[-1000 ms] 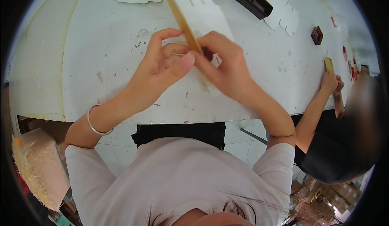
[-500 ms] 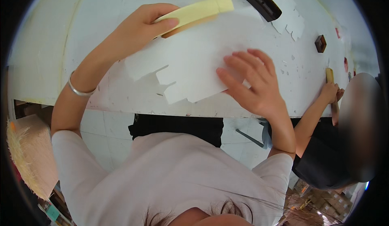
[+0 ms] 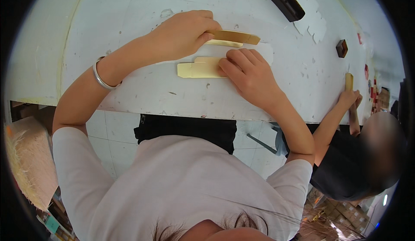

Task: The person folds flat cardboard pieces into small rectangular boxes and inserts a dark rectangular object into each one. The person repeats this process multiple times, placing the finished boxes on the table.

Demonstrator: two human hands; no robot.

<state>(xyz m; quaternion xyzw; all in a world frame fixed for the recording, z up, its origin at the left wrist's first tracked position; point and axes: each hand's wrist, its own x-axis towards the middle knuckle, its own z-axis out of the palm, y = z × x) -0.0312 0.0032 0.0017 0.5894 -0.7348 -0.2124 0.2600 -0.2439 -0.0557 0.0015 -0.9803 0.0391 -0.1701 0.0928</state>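
Observation:
A thin cardboard carton blank lies on the white table in front of me, gold on one face and white on the other. My left hand (image 3: 188,33) pinches its far gold strip (image 3: 235,36) at the left end, thumb in front. Nearer to me, a second gold panel (image 3: 201,69) with a small end flap lies turned over. The curled fingers of my right hand (image 3: 253,77) press on that panel's right end. A white part of the cardboard (image 3: 264,51) shows beyond my right hand. Whether the two gold panels belong to one blank is hard to see.
At the far right, a dark brown box-like holder (image 3: 285,2) rests beside white flat blanks (image 3: 310,14). A small dark open block (image 3: 342,48) lies further right. There a co-worker's hands (image 3: 349,98) hold a yellow-gold piece (image 3: 349,82). The table's front edge (image 3: 173,113) runs before me.
My left hand has moved right and lowered its gold piece toward the table. My right hand has shifted left, its spread fingers now curled on a gold panel. The white blank's broad face is now mostly out of sight.

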